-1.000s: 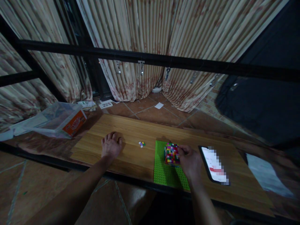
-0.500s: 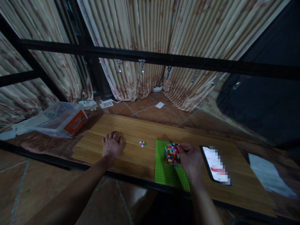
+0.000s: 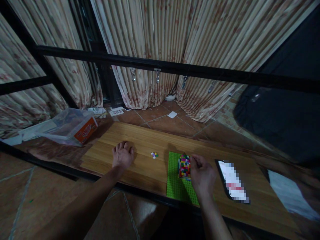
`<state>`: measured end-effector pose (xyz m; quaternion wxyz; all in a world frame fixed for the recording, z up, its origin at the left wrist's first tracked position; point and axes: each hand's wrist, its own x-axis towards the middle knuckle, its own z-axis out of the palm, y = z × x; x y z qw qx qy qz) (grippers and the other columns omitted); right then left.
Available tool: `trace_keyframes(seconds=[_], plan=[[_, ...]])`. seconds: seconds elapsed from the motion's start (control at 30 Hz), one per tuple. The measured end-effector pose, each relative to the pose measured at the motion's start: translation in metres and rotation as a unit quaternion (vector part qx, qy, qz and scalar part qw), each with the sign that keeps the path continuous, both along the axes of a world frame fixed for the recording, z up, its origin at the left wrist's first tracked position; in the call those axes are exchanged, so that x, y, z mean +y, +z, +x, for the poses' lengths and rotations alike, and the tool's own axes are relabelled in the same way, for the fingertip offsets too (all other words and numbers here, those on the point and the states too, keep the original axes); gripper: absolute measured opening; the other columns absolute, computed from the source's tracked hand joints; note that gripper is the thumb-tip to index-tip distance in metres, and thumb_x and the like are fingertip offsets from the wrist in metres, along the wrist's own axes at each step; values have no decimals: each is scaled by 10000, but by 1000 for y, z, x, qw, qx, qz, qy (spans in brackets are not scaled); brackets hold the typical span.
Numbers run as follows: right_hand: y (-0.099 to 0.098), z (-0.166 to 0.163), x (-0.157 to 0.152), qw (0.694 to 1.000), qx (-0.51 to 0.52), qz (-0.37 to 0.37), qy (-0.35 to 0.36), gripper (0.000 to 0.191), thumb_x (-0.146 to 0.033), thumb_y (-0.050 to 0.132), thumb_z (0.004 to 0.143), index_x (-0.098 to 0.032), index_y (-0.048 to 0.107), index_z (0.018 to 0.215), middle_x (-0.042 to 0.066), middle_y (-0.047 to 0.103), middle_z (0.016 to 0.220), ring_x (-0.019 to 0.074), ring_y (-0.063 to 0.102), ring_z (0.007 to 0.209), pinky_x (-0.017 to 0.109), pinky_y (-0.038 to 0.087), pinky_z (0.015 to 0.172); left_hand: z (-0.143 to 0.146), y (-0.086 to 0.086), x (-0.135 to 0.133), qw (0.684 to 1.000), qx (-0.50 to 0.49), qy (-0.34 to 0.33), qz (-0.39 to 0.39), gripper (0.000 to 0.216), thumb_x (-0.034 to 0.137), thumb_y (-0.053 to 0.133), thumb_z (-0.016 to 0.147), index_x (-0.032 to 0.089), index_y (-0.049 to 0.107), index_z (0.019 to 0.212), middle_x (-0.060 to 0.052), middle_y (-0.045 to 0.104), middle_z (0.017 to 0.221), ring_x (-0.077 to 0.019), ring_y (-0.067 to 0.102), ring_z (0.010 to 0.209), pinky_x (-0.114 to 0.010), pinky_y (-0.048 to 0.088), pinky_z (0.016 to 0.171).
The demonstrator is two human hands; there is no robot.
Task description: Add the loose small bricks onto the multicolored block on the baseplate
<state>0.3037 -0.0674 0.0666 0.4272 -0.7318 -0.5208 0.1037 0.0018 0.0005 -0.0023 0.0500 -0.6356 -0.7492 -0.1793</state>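
Observation:
A stack of many-coloured toy bricks [image 3: 184, 167] stands on a green studded baseplate [image 3: 172, 186]. At the stack's right side is my right hand [image 3: 203, 173], its thumb and fingers pinched together against the upper edge. Whatever lies between those fingertips is hidden. My left hand [image 3: 123, 155] rests on the wooden table [image 3: 142, 173], palm down with fingers loosely stretched, holding nothing. Between that hand and the baseplate lie several tiny loose bricks [image 3: 154, 155] in white, purple, yellow and green.
A phone [image 3: 233, 181] with a lit screen lies right of the baseplate. Beyond the table's right end is a white sheet [image 3: 290, 193]. A clear plastic box [image 3: 75, 128] with an orange label sits off the left end. A black bar [image 3: 160, 65] crosses before the curtains.
The whole view has shifted slightly, so things appear a little further right and lower. My right hand covers slightly more of the stack's right side. The left hand stays resting on the table.

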Motion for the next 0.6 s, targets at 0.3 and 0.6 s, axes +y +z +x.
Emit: trace_keyframes(seconds=[0.3,0.6], plan=[[-31,-85,28,973,-94,-49,203,291,-114,431,864,-190,686,982,73,706,964,195,646,899,287,460,818,2,2,-2,1000,-11,0,-3,437,369,400,888,168,571,1237,-124,569,1301,-307,476,1188,-461,349,982],[-54,-97,52,964,-131,-105,208,191,-152,503,852,-180,687,897,97,679,961,211,631,895,298,440,817,1,-1,-2,1000,-3,3,-1,433,367,392,892,170,569,1235,-116,574,1292,-307,484,1178,-457,355,969]])
